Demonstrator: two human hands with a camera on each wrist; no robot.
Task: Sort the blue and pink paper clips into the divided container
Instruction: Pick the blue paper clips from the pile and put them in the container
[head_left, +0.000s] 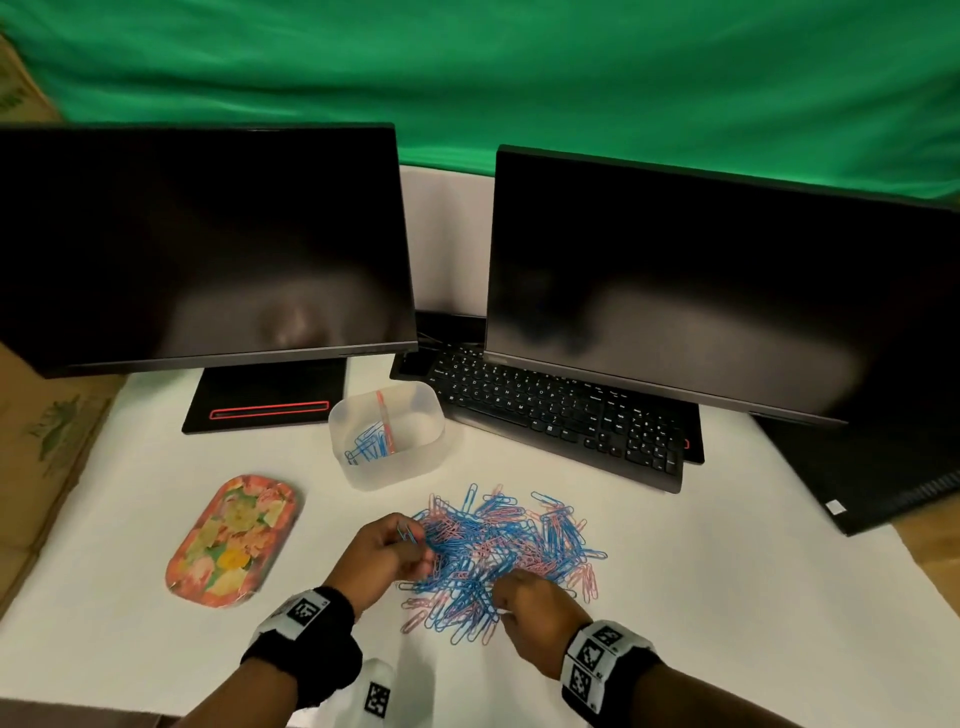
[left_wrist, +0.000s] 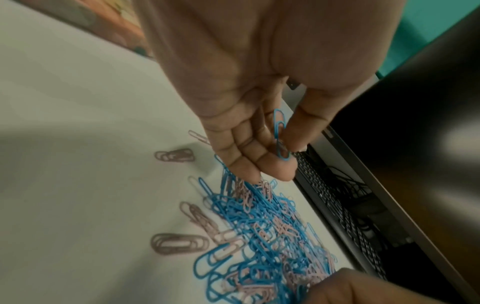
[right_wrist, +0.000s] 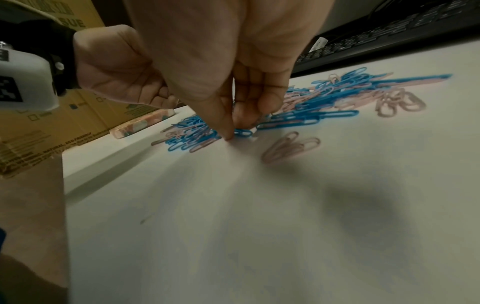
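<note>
A mixed pile of blue and pink paper clips (head_left: 504, 556) lies on the white table. Behind it stands the translucent divided container (head_left: 415, 457); several blue clips (head_left: 366, 444) lie in its left compartment, beside the pink divider (head_left: 385, 421). My left hand (head_left: 410, 540) hovers over the pile's left edge. In the left wrist view my left hand (left_wrist: 283, 148) pinches a few blue clips (left_wrist: 279, 125) between thumb and fingers. My right hand (head_left: 501, 592) is down on the pile's near edge. In the right wrist view my right hand (right_wrist: 236, 127) pinches a blue clip (right_wrist: 244, 132) against the table.
A floral tray (head_left: 234, 540) lies left of the pile. Two dark monitors (head_left: 208, 244) (head_left: 701, 291) and a black keyboard (head_left: 561, 415) stand behind the container. Cardboard boxes (head_left: 47, 441) line the left edge, and a dark device (head_left: 883, 493) sits at the right.
</note>
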